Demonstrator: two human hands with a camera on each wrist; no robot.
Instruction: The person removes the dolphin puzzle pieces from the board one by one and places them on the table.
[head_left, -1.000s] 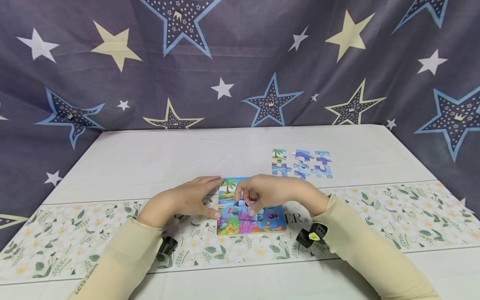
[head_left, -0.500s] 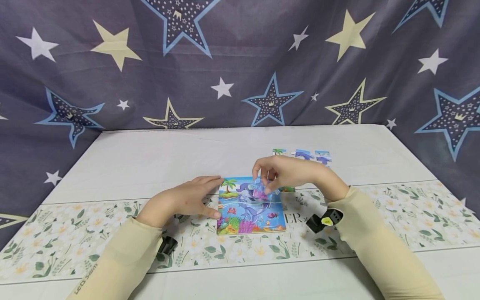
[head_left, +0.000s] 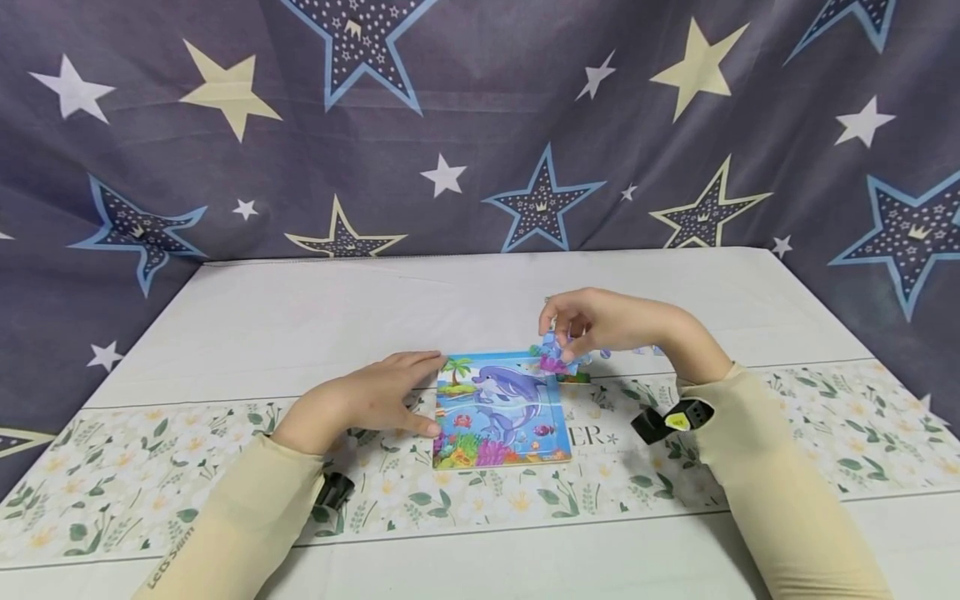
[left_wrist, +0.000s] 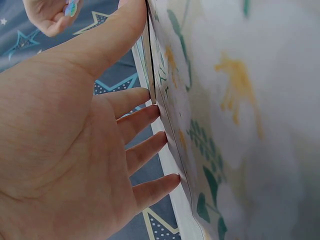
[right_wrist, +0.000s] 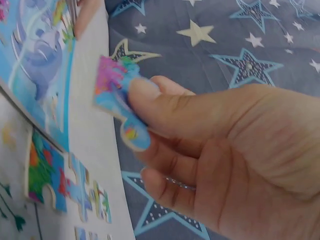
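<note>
My right hand (head_left: 611,321) pinches a jigsaw puzzle piece (right_wrist: 112,87), blue with pink and green coral, between thumb and fingers. In the head view that piece is above the upper right corner of a puzzle board (head_left: 483,421) printed with a dolphin, a palm tree and coral. At the board's left edge rests my left hand (head_left: 371,400), its fingertips near the top left corner and its thumb lower down. In the left wrist view the left fingers (left_wrist: 145,152) look spread and fairly straight.
Loose puzzle pieces (right_wrist: 47,172) lie beyond the board's right side, mostly hidden by my right hand in the head view. A floral runner (head_left: 390,492) crosses the white table (head_left: 360,308). A starry curtain (head_left: 495,108) hangs behind and at the sides.
My right hand has lifted the puzzle piece off the middle of the board and carried it up and right, past the far right corner. The left hand stays in place.
</note>
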